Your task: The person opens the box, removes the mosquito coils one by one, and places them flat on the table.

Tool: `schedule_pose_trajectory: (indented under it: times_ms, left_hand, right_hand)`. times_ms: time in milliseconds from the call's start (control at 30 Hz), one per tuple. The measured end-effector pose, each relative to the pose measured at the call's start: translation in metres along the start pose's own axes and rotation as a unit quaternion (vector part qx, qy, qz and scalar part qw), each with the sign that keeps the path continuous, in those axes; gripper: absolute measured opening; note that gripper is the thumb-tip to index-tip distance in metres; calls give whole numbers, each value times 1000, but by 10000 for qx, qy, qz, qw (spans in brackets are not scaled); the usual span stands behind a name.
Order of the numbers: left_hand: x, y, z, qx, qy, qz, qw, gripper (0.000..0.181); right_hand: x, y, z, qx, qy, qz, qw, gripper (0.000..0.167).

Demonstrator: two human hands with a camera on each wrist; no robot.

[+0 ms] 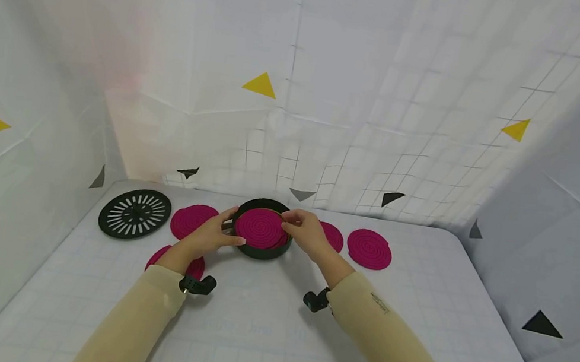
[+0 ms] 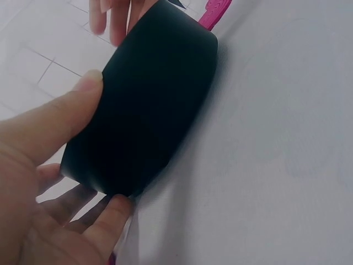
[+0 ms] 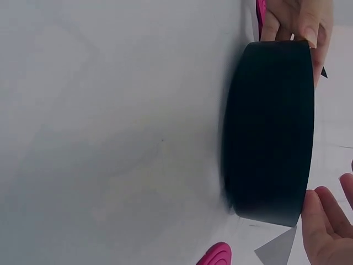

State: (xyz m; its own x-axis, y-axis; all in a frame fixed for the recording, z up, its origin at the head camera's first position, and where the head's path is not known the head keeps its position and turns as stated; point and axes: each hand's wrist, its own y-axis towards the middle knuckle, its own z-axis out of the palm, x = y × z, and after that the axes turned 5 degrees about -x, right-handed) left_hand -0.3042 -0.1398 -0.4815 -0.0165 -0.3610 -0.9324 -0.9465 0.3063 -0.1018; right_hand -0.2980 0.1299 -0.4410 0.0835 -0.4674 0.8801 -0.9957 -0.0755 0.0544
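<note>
In the head view, a dark round holder (image 1: 262, 254) stands on the table with pink spiral coasters (image 1: 260, 228) inside. My left hand (image 1: 211, 233) grips its left side. The left wrist view shows that thumb at the rim and the fingers bent round the wall of the holder (image 2: 143, 99). At the right rim is my right hand (image 1: 308, 231), thumb and forefinger bent close together over the edge of the coasters. From the right wrist, the wall of the holder (image 3: 270, 132) hides what those fingertips meet, so I cannot tell whether they pinch a coaster.
A black slotted disc (image 1: 134, 214) lies at the far left. Pink coasters lie flat on the table: one (image 1: 193, 221) behind the left hand, one (image 1: 196, 268) partly under the left wrist, one (image 1: 333, 237) behind the right hand, another (image 1: 370, 249) farther right. White sheeting surrounds the table.
</note>
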Motion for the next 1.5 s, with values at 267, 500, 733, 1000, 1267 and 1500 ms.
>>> schedule_pose_trajectory:
  times_ms: [267, 500, 733, 1000, 1267, 1500]
  left_hand:
    - [0, -1, -1, -11, 121, -5, 9999, 103]
    - [1, -2, -1, -3, 107, -33, 9999, 102]
    - [4, 0, -3, 29, 88, 34, 10000, 102]
    - [5, 0, -3, 27, 102, 89, 9999, 102]
    - [3, -2, -2, 59, 140, 159, 9998, 103]
    - [4, 1, -1, 73, 91, 133, 9998, 100]
  right_hand:
    - [5, 12, 9, 107, -105, -24, 9999, 30]
    - [8, 22, 15, 206, -235, 36, 9995, 34]
    - [10, 30, 20, 250, -352, 109, 9990, 37]
    - [11, 37, 25, 566, -694, 247, 9957, 44]
    - [16, 34, 27, 872, -1242, 109, 9884, 48]
    - [15, 31, 26, 753, -1053, 194, 9914, 46]
